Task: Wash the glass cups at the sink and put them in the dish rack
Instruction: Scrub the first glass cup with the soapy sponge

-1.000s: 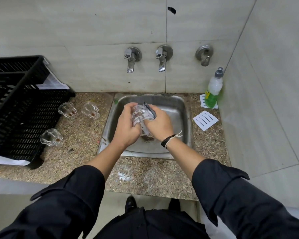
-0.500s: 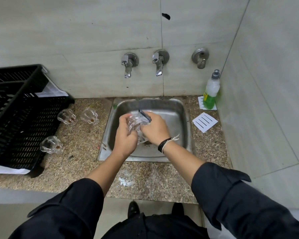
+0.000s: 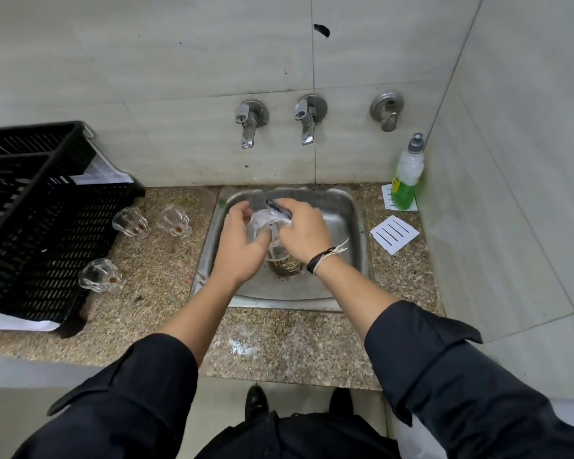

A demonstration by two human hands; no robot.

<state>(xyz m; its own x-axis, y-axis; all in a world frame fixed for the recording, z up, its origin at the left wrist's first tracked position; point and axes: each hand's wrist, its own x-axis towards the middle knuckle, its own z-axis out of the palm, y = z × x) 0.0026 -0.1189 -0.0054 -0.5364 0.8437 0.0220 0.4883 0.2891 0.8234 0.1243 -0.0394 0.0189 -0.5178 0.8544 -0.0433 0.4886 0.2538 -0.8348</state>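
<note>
Over the steel sink (image 3: 342,207), my left hand (image 3: 241,246) grips a clear glass cup (image 3: 262,225). My right hand (image 3: 304,231) holds a dark scrubbing pad (image 3: 278,207) against the cup's upper side. The cup is partly hidden by both hands. Three more glass cups stand on the counter left of the sink: two (image 3: 130,222) (image 3: 174,221) side by side at the back and one (image 3: 98,275) nearer the front. A black plastic dish rack (image 3: 30,226) sits at the far left.
Two taps (image 3: 248,125) (image 3: 307,120) and a third wall fitting (image 3: 386,109) jut from the wall above the sink. A green dish soap bottle (image 3: 406,178) stands in the right corner, beside white paper cards (image 3: 395,233). The side wall is close on the right.
My hands have stayed over the sink with the cup and pad. The pad has shifted slightly on the cup. The camera has tilted, so the counter sits lower in view.
</note>
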